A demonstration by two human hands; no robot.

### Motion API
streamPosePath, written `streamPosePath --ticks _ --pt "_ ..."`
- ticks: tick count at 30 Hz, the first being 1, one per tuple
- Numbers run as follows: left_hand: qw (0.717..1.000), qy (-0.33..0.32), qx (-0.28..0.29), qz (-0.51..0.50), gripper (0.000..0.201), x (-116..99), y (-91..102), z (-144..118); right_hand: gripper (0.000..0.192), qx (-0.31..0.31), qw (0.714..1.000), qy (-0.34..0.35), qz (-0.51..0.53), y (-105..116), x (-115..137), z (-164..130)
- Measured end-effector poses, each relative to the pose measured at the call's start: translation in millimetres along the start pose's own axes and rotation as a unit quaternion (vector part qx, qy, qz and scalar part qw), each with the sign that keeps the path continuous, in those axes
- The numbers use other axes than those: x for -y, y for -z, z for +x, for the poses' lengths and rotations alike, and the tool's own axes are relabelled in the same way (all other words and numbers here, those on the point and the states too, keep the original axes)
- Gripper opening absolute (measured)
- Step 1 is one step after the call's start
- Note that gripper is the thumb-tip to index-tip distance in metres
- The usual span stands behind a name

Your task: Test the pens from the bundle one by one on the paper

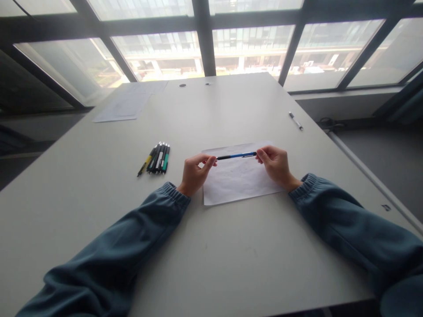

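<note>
Pinching a blue pen (236, 155) by its two ends, the left hand (194, 172) and right hand (274, 164) are holding it level over a faintly marked sheet (234, 182); five more pens (156, 160) are lying untouched nearby.

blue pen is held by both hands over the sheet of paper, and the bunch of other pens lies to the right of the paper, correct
Not quite. The head view shows the blue pen held between the left hand and right hand over the sheet of paper, but the bunch of other pens lies to the left of the paper, not the right.
</note>
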State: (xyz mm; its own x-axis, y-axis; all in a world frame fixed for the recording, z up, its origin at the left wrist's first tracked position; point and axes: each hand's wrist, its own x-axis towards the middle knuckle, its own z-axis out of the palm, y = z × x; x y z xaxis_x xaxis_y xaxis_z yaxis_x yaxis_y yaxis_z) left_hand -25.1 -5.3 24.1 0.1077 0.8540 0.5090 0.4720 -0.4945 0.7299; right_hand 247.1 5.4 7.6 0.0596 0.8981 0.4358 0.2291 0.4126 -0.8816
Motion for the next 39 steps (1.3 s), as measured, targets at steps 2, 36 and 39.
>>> streamPosePath --ticks 2,36,39 --pt "1.000 0.000 0.000 0.001 0.034 0.4 -0.2 0.1 0.036 0.000 1.000 -0.002 0.001 0.1 -0.6 -0.2" --pt "1.000 0.005 0.002 0.003 0.039 1.7 -0.6 -0.3 0.041 0.008 1.000 0.003 -0.013 0.9 -0.6 -1.0" --pt "1.000 0.004 0.003 0.003 0.039 1.7 -0.4 -0.3 0.043 0.008 1.000 0.002 -0.014 0.8 -0.9 -0.8"
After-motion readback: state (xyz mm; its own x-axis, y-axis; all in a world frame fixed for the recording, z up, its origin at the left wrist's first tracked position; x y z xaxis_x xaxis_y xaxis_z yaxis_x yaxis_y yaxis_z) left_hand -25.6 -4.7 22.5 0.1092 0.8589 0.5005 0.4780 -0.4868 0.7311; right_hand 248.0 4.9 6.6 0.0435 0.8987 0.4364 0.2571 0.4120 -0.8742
